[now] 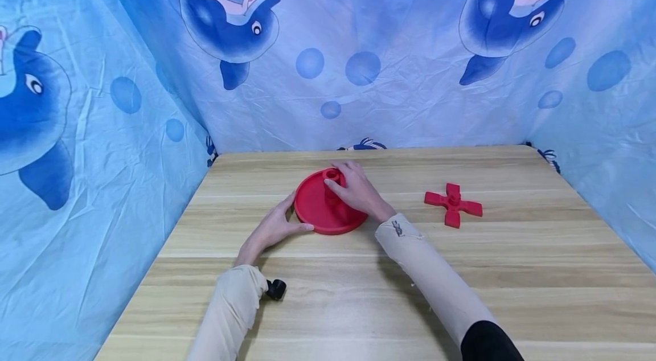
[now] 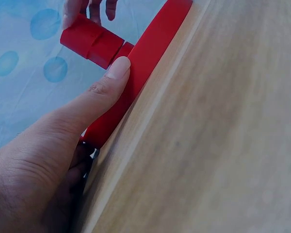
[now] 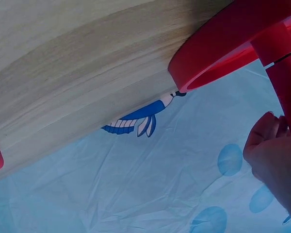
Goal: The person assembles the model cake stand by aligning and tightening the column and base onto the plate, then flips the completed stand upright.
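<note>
Head | right grip (image 1: 357, 187) clasps post (image 1: 331, 196) at top | left grip (image 1: 275, 227) holds tray (image 1: 312, 202) at left

Left hand (image 2: 46, 150) holds red dish (image 2: 148, 48), shadowed fingers (image 2: 63, 199) unclear.

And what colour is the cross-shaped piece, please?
The cross-shaped piece is red; the head view shows it best.

tray (image 1: 314, 206) on table (image 1: 333, 315) | post (image 2: 93, 42) over tray | cross (image 1: 453, 201) right of tray
</note>
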The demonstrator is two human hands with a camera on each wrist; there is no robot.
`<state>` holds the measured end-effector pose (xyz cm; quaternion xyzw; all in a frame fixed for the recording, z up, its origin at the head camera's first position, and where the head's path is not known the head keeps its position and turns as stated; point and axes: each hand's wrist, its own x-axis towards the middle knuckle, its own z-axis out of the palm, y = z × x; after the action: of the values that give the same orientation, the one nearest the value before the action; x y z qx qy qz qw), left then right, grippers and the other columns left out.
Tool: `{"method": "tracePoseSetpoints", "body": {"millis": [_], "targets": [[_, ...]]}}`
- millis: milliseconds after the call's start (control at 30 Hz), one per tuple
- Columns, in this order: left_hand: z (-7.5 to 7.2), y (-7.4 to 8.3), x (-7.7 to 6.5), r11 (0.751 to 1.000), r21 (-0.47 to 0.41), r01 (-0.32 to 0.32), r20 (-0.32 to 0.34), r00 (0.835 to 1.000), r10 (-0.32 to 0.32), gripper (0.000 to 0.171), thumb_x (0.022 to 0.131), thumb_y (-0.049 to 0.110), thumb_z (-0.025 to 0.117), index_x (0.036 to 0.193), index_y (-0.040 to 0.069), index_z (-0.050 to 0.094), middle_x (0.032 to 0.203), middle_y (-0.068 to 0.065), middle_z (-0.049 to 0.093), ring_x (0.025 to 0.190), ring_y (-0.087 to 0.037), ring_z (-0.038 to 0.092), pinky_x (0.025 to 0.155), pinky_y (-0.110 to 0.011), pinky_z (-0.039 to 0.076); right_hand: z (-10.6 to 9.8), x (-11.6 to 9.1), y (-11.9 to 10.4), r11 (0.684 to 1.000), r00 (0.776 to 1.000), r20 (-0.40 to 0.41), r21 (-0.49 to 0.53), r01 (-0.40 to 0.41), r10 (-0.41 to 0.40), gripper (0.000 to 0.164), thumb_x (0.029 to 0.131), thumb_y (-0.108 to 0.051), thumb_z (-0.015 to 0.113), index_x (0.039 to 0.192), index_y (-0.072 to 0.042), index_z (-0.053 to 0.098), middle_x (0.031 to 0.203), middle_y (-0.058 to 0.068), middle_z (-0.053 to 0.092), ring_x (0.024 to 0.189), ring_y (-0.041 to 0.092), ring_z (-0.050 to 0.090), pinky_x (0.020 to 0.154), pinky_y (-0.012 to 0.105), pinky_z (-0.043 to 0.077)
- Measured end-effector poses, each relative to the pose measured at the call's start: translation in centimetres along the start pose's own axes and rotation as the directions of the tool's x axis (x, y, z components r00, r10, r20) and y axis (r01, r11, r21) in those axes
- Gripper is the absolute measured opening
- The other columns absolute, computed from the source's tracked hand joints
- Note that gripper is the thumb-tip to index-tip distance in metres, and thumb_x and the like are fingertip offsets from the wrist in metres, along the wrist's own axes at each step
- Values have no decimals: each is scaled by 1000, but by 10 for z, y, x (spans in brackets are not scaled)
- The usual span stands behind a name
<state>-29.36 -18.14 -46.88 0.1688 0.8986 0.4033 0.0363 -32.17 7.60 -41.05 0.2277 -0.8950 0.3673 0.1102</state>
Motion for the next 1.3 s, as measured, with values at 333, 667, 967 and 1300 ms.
{"method": "tracePoseSetpoints", "body": {"millis": [333, 667, 967, 1300], "targets": [[0, -2, -1, 1000, 2, -4, -2, 1000, 4, 115, 76, 66, 84, 166, 27, 25, 164, 0, 35, 150, -26, 31, 116, -56, 35, 0, 0, -1, 1000, 1000, 4, 6, 16, -16, 56, 101, -25, 68, 151, -4, 52, 143, 15, 55, 132, 31, 47, 99, 48, 54], [0, 0, -2, 1000, 18, 0, -7, 1000, 0, 116, 77, 62, 85, 167, 22, 24, 164, -5, 36, 150, -30, 32, 116, -57, 36, 1, -1, -1, 1000, 1000, -11, 4, -7, 7, 60, 99, -28, 73, 150, -5, 53, 138, 15, 56, 127, 30, 50, 94, 45, 57], [-1, 0, -2, 1000, 15, -16, -5, 1000, 16, 116, 77, 63, 85, 167, 21, 24, 165, -6, 34, 151, -31, 30, 116, -58, 34, 2, -1, 1, 999, 1000, -29, 46, 11, -9, 51, 100, -22, 70, 147, -5, 57, 139, 14, 57, 129, 30, 49, 96, 46, 56], [-2, 1, -3, 1000, 11, -10, -2, 1000, 10, 116, 77, 61, 85, 167, 21, 23, 165, -5, 34, 151, -29, 30, 118, -55, 32, 2, 0, 4, 1000, 1000, -26, 30, -5, 5, 53, 101, -24, 69, 148, -5, 56, 142, 15, 55, 133, 31, 47, 101, 49, 53]]}}
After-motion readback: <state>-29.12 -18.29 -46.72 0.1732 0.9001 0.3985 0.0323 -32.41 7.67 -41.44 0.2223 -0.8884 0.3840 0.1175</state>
